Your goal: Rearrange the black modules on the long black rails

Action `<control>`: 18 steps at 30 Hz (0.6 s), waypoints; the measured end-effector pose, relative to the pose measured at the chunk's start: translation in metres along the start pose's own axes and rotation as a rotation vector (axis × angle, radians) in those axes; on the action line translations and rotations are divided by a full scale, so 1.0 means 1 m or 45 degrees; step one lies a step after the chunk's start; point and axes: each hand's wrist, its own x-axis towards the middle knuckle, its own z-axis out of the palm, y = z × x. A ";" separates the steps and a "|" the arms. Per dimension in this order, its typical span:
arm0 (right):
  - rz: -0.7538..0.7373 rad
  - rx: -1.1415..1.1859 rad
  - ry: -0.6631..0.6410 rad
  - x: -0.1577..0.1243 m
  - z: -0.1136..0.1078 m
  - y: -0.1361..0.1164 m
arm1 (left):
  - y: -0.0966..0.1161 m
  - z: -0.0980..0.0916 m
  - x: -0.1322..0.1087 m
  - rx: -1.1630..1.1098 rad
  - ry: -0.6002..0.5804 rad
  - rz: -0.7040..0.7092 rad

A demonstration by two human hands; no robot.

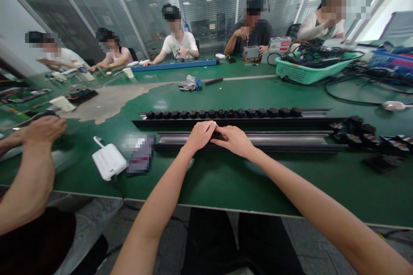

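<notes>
The near channel [284,139] seems to be of metal: its inside is smooth and shines softly, while its outer edges are black and rather matt. The round parts [230,113] in the far channel [316,112] look like dark plastic. The tabletop [322,189] is smooth and slightly glossy, with a dull patch [106,99]. The white device [109,161] and the basket [303,71] appear plastic, the glove [190,83] cloth.

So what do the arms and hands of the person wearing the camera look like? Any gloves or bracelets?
The bare, ungloved left hand and bare, ungloved right hand join long, slender forearms. No sleeves, watches, bracelets, cables or markings show on them. The fingernails are too small to make out.
</notes>
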 end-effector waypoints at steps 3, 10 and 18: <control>-0.010 0.017 0.004 -0.001 -0.001 0.000 | 0.001 -0.001 0.000 0.055 -0.007 -0.041; 0.016 0.017 0.016 -0.002 0.000 -0.001 | 0.002 -0.001 -0.001 0.117 -0.013 -0.053; 0.009 0.091 0.030 -0.002 -0.001 0.002 | 0.004 -0.001 -0.001 0.135 -0.019 -0.057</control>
